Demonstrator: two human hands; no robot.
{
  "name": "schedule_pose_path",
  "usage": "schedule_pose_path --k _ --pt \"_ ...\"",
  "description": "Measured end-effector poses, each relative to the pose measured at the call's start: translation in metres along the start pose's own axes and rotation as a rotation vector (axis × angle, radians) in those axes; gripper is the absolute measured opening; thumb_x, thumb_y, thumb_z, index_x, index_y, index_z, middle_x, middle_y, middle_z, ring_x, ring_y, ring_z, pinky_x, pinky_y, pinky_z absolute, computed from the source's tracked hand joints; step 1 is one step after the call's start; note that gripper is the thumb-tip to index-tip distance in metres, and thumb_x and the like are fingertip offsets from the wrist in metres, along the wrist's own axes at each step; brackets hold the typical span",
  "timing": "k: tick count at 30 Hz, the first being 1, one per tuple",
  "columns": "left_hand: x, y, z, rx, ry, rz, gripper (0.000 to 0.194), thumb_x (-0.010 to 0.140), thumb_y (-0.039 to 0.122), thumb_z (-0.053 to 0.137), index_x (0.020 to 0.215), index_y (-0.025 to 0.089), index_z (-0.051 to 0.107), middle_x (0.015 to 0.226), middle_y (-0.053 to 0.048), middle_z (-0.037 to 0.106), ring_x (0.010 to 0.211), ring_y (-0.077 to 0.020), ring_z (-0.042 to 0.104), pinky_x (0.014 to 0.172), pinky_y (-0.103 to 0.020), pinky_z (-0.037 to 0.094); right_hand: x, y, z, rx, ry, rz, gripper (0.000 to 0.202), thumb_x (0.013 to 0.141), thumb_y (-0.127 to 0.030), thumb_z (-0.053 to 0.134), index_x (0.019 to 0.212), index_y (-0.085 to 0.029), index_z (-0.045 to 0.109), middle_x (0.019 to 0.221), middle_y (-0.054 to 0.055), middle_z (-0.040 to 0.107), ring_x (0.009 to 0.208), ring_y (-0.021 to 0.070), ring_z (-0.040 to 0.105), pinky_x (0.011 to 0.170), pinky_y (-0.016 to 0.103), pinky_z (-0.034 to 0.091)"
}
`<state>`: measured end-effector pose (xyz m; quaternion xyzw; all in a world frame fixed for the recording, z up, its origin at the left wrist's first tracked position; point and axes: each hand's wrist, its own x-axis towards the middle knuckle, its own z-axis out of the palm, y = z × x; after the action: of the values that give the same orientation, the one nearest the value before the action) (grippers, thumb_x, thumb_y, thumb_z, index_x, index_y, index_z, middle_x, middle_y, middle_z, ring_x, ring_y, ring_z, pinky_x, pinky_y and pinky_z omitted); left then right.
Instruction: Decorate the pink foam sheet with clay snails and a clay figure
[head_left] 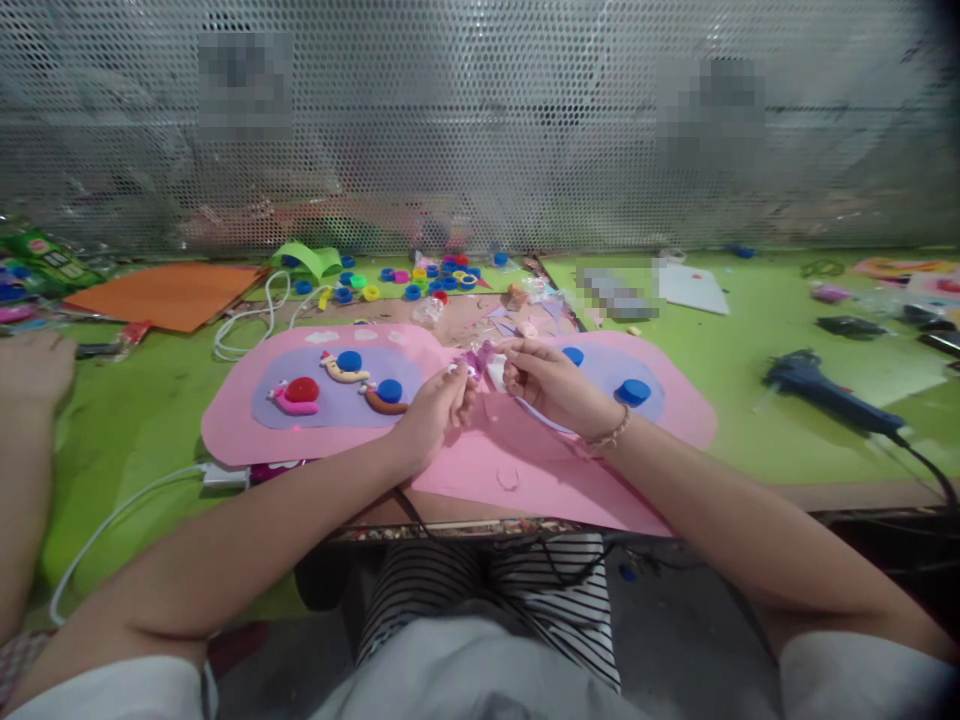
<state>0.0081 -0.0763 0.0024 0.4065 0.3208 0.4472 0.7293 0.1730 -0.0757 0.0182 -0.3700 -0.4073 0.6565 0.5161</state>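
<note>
My left hand (442,410) and my right hand (555,385) meet above the middle of a pink paper cutout (232,420), both with fingers closed in a pinch. Between the fingertips is a small crumpled purple piece (477,360), too small to name exactly. A bit of white shows beside my right fingers. On the cutout's left lavender panel (270,385) lie snail-like figures with a red cap (303,390) and blue caps (349,361) as shells. More blue caps (633,391) sit on the right panel, partly behind my right hand.
Loose coloured bottle caps (412,292) and scraps lie behind the cutout. At right is a blue glue gun (832,390) with its cord. Orange paper (172,297) and a white cable (247,345) lie at left. Another person's arm (26,450) rests at far left. A perforated metal screen (480,130) stands behind.
</note>
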Motion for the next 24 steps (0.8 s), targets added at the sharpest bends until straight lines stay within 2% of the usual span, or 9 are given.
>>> schedule_pose_path --k 5,10,12,17,22,24 --pt "0.0001 0.0010 0.0011 0.019 -0.002 0.006 0.023 0.077 0.037 0.057 0.075 0.015 0.049 0.061 0.004 0.047 0.048 -0.0037 0.041 0.048 -0.017 0.034 0.0004 0.0010 0.0000 -0.037 -0.033 -0.042 0.023 0.063 -0.010 0.072 0.084 -0.015 0.062 0.071 -0.003 0.061 0.059 0.0033 0.055 0.054 0.014 0.045" --pt "-0.0006 0.0018 0.0020 0.030 0.013 -0.024 0.020 0.077 0.032 0.058 0.074 0.015 0.047 0.061 0.004 0.050 0.046 -0.0031 0.042 0.048 -0.017 0.034 -0.0018 -0.0008 0.0011 -0.005 -0.037 -0.014 0.009 0.075 -0.022 0.064 0.082 -0.016 0.060 0.063 -0.003 0.059 0.055 0.0032 0.054 0.054 0.014 0.046" --pt "-0.0010 0.0018 0.0023 0.023 0.013 -0.029 0.020 0.078 0.032 0.057 0.074 0.015 0.047 0.061 0.004 0.050 0.046 -0.0029 0.043 0.048 -0.017 0.035 -0.0019 -0.0011 0.0013 -0.003 -0.039 -0.004 0.010 0.076 -0.022 0.063 0.082 -0.016 0.060 0.062 -0.003 0.059 0.056 0.0033 0.055 0.055 0.013 0.046" --pt "-0.0013 0.0017 0.0022 0.025 0.014 -0.021 0.021 0.076 0.032 0.059 0.074 0.015 0.047 0.061 0.004 0.051 0.047 -0.0031 0.044 0.047 -0.017 0.034 0.0000 0.0001 0.0008 -0.036 -0.060 -0.042 0.024 0.062 -0.008 0.072 0.082 -0.015 0.061 0.077 -0.002 0.062 0.063 0.0032 0.057 0.056 0.012 0.046" --pt "-0.0003 0.0009 0.0013 0.030 0.008 -0.018 0.021 0.075 0.030 0.061 0.071 0.015 0.046 0.060 0.004 0.051 0.045 -0.0029 0.043 0.048 -0.017 0.035 -0.0012 -0.0001 0.0011 -0.043 -0.047 -0.019 0.009 0.074 -0.021 0.064 0.080 -0.015 0.059 0.064 -0.003 0.058 0.056 0.0030 0.054 0.054 0.014 0.045" --pt "0.0000 0.0006 0.0013 0.030 0.008 -0.017 0.021 0.075 0.030 0.061 0.071 0.015 0.046 0.061 0.004 0.051 0.045 -0.0029 0.042 0.048 -0.017 0.034 -0.0018 -0.0002 0.0013 -0.044 -0.048 -0.011 0.010 0.076 -0.024 0.062 0.079 -0.015 0.059 0.063 -0.003 0.058 0.056 0.0031 0.054 0.054 0.014 0.045"
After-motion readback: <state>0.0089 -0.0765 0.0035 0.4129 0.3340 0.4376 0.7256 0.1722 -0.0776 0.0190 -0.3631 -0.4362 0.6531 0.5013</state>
